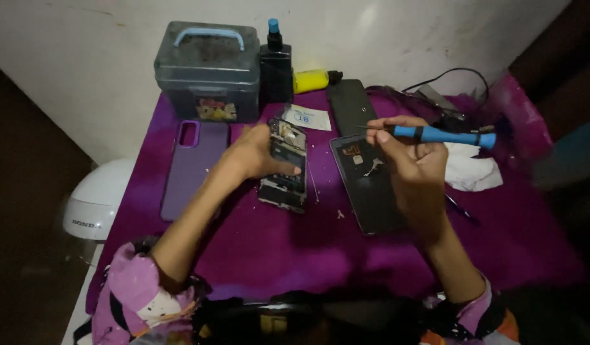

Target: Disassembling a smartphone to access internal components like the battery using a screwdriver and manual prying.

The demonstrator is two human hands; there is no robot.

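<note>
My left hand (260, 153) grips an opened phone (286, 167) with its back removed, circuit parts showing, lifted slightly off the purple cloth (320, 249). My right hand (406, 153) holds a blue-handled screwdriver (435, 135) sideways, its thin metal tip pointing left above the phone's dark back cover (366, 185), which lies flat beside the phone. The screwdriver tip is clear of the phone.
A purple phone case (194, 167) lies at the left. At the back stand a grey toolbox with a blue handle (208, 70), a dark bottle with a blue cap (275, 67), a yellow tube (311, 80) and a small sachet (306, 119). White crumpled tissue (474, 169) and cables sit right. A white helmet (97, 201) is off the table's left.
</note>
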